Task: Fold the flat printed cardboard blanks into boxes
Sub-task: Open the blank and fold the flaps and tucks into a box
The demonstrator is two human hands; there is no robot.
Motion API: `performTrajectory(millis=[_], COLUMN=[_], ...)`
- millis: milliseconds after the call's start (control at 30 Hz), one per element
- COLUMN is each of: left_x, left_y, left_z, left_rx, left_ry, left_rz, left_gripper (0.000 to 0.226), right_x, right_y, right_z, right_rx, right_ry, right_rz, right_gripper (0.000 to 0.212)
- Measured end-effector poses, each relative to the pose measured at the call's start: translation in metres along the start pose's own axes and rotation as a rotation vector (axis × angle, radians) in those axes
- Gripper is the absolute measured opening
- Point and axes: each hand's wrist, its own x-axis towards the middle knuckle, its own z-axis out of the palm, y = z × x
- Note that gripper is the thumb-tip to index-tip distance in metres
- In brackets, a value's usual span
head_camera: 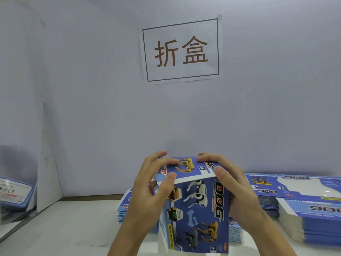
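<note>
A blue printed cardboard box with robot-dog pictures and "DOG" lettering stands upright in front of me, its top flap bent over. My left hand grips its upper left side, thumb on the fold line and fingers curled over the top flap. My right hand grips the upper right side, thumb at the corner and fingers on the flap. Behind the box lies a stack of flat blue blanks.
More stacks of flat blanks lie on the white table at the right. A blue box or blank sits at the far left. A white wall with a framed paper sign rises close behind.
</note>
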Motion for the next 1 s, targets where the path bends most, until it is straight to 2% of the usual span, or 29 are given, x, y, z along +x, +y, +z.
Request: performTrajectory(millis=[67, 200, 333, 567, 667, 833, 1000], left_x=[0.001, 0.003, 0.003, 0.003, 0.001, -0.002, 0.000], left_y=[0.001, -0.003, -0.002, 0.004, 0.005, 0.006, 0.013], left_z=[-0.005, -0.010, 0.000, 0.020, 0.020, 0.016, 0.013], left_rx=[-0.010, 0.005, 0.107, -0.073, -0.113, -0.061, -0.052], left_ry=[-0.019, -0.044, 0.015, 0.152, 0.115, 0.057, 0.069], left_rz=[0.001, 0.039, 0.131, 0.039, 0.016, 0.005, 0.052], left_gripper=[0.044, 0.035, 0.040, 0.030, 0.017, 0.015, 0.038], right_x=[0.000, 0.001, 0.001, 0.002, 0.003, 0.002, 0.001], right_y=[-0.002, -0.002, -0.003, -0.004, -0.004, -0.005, -0.006], right_z=[-0.001, -0.001, -0.001, 0.014, 0.012, 0.008, 0.008], right_rx=[-0.012, -0.009, -0.019, -0.053, -0.030, 0.004, 0.013], right_ry=[-0.008, 0.021, 0.072, 0.136, 0.136, 0.127, 0.130], right_rz=[-0.002, -0.026, -0.047, -0.122, -0.132, -0.141, -0.131], right_gripper=[0.058, 0.035, 0.026, 0.030, 0.025, 0.012, 0.012])
